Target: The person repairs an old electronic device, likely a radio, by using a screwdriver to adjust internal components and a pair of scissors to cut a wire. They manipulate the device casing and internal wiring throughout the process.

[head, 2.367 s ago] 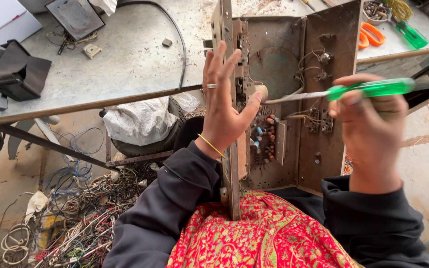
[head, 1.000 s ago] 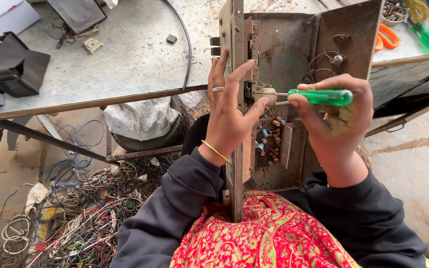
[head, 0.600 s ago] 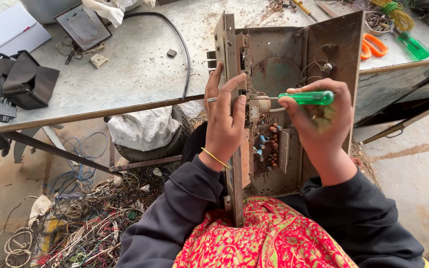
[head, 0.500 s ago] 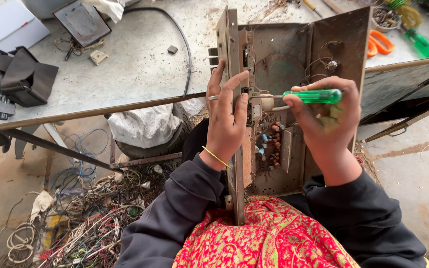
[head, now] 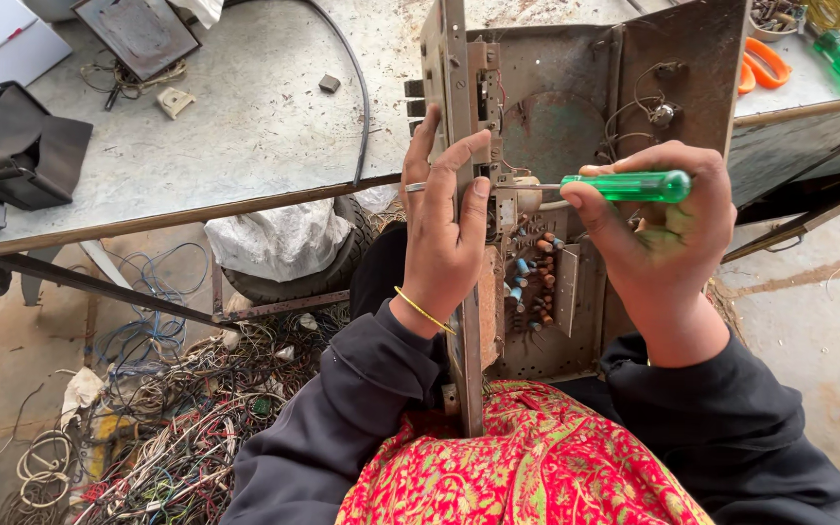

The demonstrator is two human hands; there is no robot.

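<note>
Grey desk (head: 245, 126) is lying beyond the metal chassis (head: 576, 107) standing upright on your lap. Your left hand (head: 444, 228) is gripping its front panel edge; your right hand (head: 668, 233) is holding the green-handled screwdriver (head: 624, 186) level, pointing left toward the panel.

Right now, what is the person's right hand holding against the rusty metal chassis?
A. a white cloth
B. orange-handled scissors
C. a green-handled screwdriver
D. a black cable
C: the right hand grips a green-handled screwdriver, its shaft pointing into the rusty metal chassis.
</note>
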